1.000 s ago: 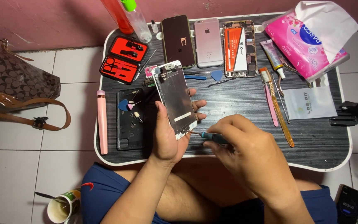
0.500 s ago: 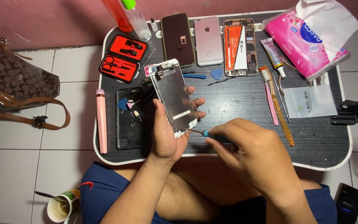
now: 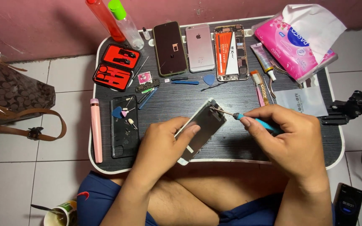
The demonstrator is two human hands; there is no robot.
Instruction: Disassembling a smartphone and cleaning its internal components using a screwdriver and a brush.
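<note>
Frame centre, over dark lap table [image 3: 231, 146]: left hand [image 3: 164, 144] gripping detached phone screen assembly [image 3: 200, 129], tilted. Right hand [image 3: 292, 140] pinching blue-handled screwdriver [image 3: 248, 119], tip at assembly's upper corner. Likely working a corner screw; needs steady tip seating. Opened phone [image 3: 231, 52] lying upper centre.

Lighting even and moderately bright from overhead, soft short shadows beneath the hands, faint sheen on the dark lap table [image 3: 231, 144] and pale floor tiles [image 3: 17, 184]; focus sharp throughout, slight wide-angle bowing at frame edges.
</note>
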